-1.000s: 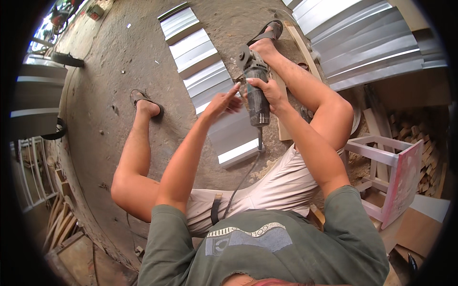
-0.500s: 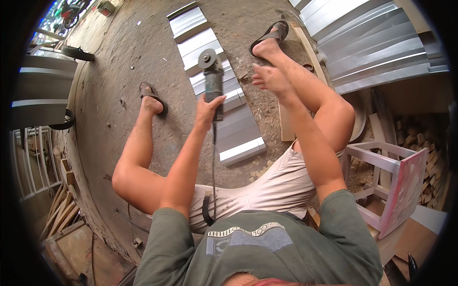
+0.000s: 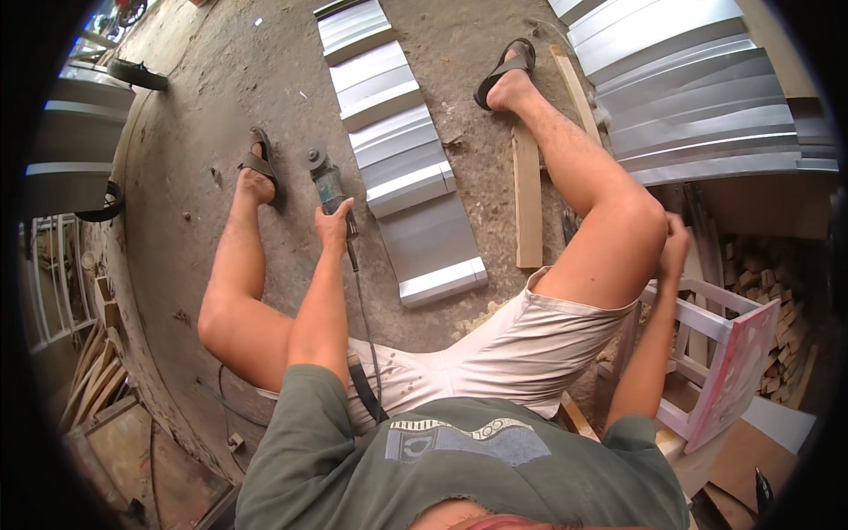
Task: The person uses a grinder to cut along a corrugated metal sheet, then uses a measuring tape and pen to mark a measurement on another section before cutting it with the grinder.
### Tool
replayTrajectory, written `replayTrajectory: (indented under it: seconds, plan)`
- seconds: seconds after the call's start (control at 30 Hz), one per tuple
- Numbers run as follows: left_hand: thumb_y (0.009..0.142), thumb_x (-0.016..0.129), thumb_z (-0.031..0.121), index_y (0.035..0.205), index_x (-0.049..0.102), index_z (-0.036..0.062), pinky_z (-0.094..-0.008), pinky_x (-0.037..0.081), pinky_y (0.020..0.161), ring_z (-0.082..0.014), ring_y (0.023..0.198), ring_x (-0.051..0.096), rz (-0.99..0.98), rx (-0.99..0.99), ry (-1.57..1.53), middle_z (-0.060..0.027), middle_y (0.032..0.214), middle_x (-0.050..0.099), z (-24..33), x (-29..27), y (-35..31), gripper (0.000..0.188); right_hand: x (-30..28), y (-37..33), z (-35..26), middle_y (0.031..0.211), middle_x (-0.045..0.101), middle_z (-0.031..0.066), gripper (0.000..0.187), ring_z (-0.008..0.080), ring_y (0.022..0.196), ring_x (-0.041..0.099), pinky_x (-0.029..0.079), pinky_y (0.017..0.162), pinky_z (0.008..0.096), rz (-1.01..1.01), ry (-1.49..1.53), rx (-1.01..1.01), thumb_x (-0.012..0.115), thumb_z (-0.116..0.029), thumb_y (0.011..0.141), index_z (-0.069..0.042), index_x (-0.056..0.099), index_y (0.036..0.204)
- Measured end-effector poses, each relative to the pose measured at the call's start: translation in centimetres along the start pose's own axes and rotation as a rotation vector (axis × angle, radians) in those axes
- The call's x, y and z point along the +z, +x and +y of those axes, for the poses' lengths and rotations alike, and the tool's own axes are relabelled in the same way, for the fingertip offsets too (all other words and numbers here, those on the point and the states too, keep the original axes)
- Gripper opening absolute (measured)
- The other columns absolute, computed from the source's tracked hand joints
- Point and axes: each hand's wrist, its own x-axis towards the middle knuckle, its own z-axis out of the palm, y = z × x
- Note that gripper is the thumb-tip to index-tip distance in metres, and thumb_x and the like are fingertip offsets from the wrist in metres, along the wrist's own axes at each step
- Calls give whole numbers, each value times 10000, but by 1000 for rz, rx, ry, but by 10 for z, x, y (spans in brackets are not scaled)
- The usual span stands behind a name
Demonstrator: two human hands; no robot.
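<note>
My left hand (image 3: 333, 223) is wrapped round the body of an angle grinder (image 3: 329, 184), held low over the ground between my left foot and the metal sheet. Its disc points away from me, and a cord runs back to my lap. A long ribbed metal sheet (image 3: 428, 231) lies on the ground between my legs, with a cut line across one rib. My right hand (image 3: 675, 245) is at the outer side of my right knee, partly behind it; its fingers look bent, and whether they hold anything is hidden.
Wooden strips (image 3: 527, 199) lie near my right foot. Larger ribbed metal sheets (image 3: 689, 106) stand at the far right. A pinkish wooden stool (image 3: 738, 371) lies on its side by my right arm, beside stacked wood pieces (image 3: 768, 296). Wood scraps (image 3: 93, 380) lean at the left.
The grinder in my left hand has moved left, off the metal sheet and closer to my left foot. My right hand has swung from above the shin back to beside my right knee.
</note>
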Motion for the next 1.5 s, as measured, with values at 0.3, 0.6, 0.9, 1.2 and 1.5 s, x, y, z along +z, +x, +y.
replayTrajectory:
  seconds: [0.3, 0.6, 0.9, 1.2, 1.5]
  plan:
    - [709, 866, 508, 1242, 592, -62, -455, 503, 943, -370, 1110, 643, 131, 9, 159, -232, 1243, 639, -31, 6, 13, 827, 122, -57, 12, 931, 635, 108, 223, 265, 833, 617, 498, 719, 394, -175, -245, -60, 696, -215, 940, -34, 679, 1070]
    - [770, 822, 536, 1442, 411, -56, -484, 454, 1066, -407, 1302, 528, 118, 12, 358, -260, 1421, 497, -26, 17, 16, 985, 162, -70, -13, 1110, 572, 137, 344, 332, 1006, 584, 502, 828, 436, -230, -319, -44, 758, -229, 877, -62, 636, 1153]
    - [862, 767, 396, 1561, 286, 63, -644, 375, 1076, -452, 1407, 366, 347, 447, 884, -194, 1516, 373, -17, 37, -27, 911, 160, -133, 65, 1286, 509, 165, 499, 399, 1177, 551, 506, 934, 478, -176, -450, 178, 819, -243, 815, -90, 594, 1234]
    - [853, 782, 328, 1426, 460, -78, -499, 423, 1086, -454, 1252, 523, -103, 433, 539, -294, 1331, 567, -33, 85, -28, 773, 122, -112, 49, 1289, 543, 189, 614, 399, 1208, 545, 483, 993, 480, -77, -373, 143, 815, -297, 830, -16, 559, 1313]
    - [805, 789, 307, 1393, 474, -63, -495, 398, 1104, -440, 1279, 501, -141, 370, 367, -297, 1307, 559, 4, 133, -66, 763, 143, -73, 123, 869, 738, 206, 541, 342, 808, 725, 536, 731, 464, -95, -133, 368, 760, -508, 866, 29, 700, 900]
